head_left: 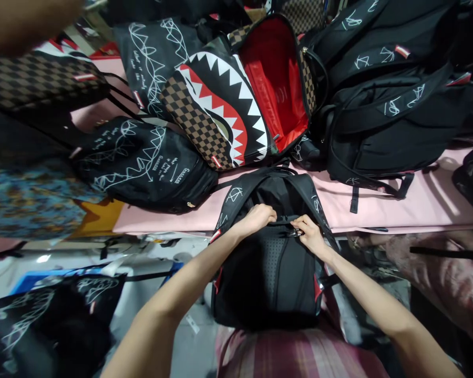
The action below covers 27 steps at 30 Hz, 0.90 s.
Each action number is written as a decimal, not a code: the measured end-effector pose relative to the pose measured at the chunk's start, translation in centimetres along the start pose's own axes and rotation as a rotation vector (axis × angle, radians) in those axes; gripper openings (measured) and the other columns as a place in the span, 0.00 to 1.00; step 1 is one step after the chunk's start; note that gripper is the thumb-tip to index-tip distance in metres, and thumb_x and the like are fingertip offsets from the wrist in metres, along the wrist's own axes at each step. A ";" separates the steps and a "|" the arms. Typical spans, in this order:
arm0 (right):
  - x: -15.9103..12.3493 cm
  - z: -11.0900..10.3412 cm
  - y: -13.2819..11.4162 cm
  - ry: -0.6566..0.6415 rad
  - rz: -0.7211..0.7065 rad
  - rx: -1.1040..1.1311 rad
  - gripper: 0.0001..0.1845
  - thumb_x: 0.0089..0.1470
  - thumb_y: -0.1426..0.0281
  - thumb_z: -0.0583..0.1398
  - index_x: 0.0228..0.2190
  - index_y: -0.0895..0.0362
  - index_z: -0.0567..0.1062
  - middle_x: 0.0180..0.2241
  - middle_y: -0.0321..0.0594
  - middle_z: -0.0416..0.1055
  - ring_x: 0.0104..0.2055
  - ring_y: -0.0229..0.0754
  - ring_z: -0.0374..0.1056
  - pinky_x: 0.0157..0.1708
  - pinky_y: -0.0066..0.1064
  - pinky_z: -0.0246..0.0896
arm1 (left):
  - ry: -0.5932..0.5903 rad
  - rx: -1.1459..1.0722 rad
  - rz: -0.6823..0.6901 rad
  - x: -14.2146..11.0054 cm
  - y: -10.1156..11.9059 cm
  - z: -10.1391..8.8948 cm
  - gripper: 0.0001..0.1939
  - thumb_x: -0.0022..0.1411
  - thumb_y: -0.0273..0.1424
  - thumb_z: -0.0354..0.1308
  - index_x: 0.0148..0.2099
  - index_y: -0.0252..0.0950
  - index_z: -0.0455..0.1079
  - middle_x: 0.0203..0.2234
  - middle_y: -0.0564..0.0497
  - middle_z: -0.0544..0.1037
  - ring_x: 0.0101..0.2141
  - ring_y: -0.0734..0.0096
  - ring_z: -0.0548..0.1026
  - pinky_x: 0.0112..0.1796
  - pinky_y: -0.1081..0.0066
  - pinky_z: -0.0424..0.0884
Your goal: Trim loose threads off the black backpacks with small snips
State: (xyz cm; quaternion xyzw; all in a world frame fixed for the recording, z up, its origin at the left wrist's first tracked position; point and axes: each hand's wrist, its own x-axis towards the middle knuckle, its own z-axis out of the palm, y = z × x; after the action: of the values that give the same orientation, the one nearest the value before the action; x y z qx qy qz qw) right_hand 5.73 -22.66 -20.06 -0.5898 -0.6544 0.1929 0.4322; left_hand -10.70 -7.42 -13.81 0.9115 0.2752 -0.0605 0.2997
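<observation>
A black backpack (271,278) leans over the table's front edge against my lap, its padded back panel facing me and its straps thrown up toward the table. My left hand (260,216) is closed on the dark top edge of the back panel, left of centre. Just to the right, my right hand (309,233) pinches the same edge. A small shiny metal zipper pull (297,232) shows beside its fingers. The fabric between the two hands is lifted slightly, and a dark opening lies behind it.
The pink table (437,210) carries several bags. A checkered shark-mouth backpack (216,115) lies with its red lining exposed. A scribbled black backpack (145,163) sits left, another black backpack (378,126) right. A black bag (51,325) is lower left; a patterned sleeve or garment (421,278) is at right.
</observation>
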 end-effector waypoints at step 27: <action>9.1 -2.3 -4.9 -0.412 0.279 -0.564 0.10 0.50 0.66 0.61 0.34 0.56 0.78 0.37 0.44 0.73 0.36 0.48 0.69 0.31 0.31 0.57 | 0.287 0.234 -0.180 -1.7 1.5 3.2 0.13 0.57 0.19 0.42 0.38 0.31 0.65 0.36 0.43 0.70 0.37 0.63 0.69 0.38 0.68 0.65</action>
State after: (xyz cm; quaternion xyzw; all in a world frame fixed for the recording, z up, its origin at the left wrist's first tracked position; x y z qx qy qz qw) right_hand 5.22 -15.87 -11.93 -0.7180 -0.6682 0.1768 0.0819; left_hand -11.17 -11.03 -15.17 0.9111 0.3864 0.0117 0.1430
